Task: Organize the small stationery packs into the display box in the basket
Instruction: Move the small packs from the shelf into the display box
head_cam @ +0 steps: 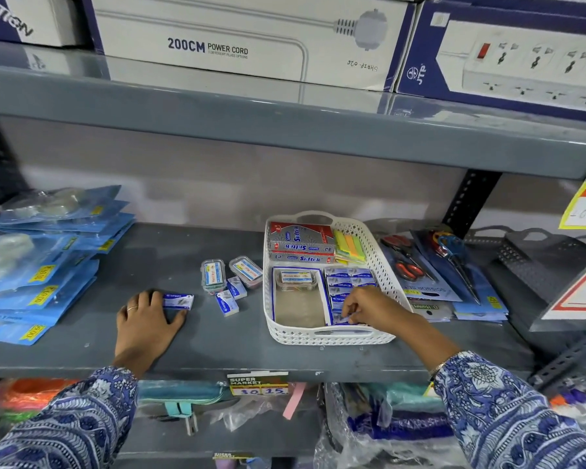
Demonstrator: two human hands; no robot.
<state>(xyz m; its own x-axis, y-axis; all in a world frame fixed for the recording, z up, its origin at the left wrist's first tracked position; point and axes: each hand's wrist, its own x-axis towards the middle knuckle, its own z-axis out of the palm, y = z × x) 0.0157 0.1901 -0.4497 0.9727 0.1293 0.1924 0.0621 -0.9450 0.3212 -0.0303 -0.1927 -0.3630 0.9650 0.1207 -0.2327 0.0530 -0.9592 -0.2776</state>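
Observation:
A white perforated basket sits on the grey shelf. Inside it lies a blue-edged display box; its right half holds several small blue-and-white stationery packs, its left half one clear plastic case. My right hand reaches into the box's near right corner, fingertips pinched on a small pack. My left hand rests flat on the shelf, fingers on another small pack. Two loose packs and two clear cases lie between the hands.
Red-and-silver Softek boxes and coloured sticky notes fill the basket's far end. Blue blister packs pile up at left, scissor sets and a dark basket at right. A shelf of power-cord boxes overhangs.

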